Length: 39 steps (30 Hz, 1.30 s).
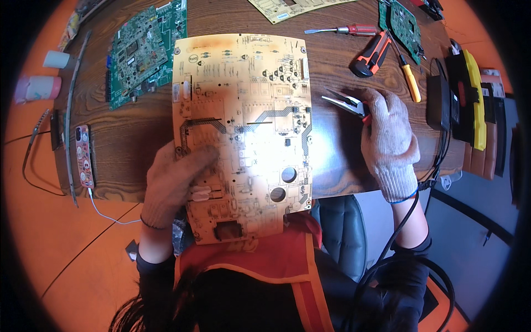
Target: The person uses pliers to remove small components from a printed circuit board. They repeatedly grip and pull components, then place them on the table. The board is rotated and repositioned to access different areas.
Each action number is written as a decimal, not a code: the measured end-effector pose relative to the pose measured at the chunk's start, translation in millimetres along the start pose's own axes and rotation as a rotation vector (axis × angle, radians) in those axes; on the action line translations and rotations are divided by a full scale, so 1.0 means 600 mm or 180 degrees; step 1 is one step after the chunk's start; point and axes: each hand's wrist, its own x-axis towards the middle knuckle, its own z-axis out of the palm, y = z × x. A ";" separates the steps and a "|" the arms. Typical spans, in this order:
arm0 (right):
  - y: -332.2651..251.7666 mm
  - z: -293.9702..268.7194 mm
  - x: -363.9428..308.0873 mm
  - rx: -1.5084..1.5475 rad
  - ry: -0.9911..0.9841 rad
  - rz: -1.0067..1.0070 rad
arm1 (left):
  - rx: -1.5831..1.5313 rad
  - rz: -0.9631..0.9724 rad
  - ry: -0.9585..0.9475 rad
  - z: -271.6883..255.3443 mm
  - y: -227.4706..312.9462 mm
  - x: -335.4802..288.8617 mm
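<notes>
A large yellowish circuit board with brown scorched-looking patches stands before me, its lower end over the table edge. My gloved left hand grips its left edge, thumb across the face and the other fingers hidden behind. Right of the board, my gloved right hand is closed round the handles of pliers. Their jaws are parted and point left toward the board without touching it. Bright glare washes out the middle of the board.
Green circuit boards lie at the left; another green board is at the far right. Near it are a red screwdriver, a utility knife and a yellow-handled screwdriver. A phone with a cable lies left; a black adapter sits right.
</notes>
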 end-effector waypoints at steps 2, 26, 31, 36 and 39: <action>-0.001 -0.002 0.001 -0.0064 0.0104 -0.0067 | 0.0016 -0.0098 0.0001 0.000 0.006 -0.004; -0.062 -0.002 -0.008 0.0700 0.0364 -0.0664 | 0.1307 0.0484 -0.0050 -0.030 -0.030 0.008; -0.062 -0.005 -0.014 0.0620 0.0281 -0.0747 | 0.2178 0.2381 0.0252 -0.048 -0.067 0.027; -0.054 -0.008 -0.020 0.0459 0.0337 -0.0718 | 0.2210 0.2367 0.0232 -0.042 -0.066 0.021; -0.051 -0.009 -0.024 0.0421 0.0303 -0.0668 | 0.2161 0.2143 0.0210 -0.040 -0.057 0.016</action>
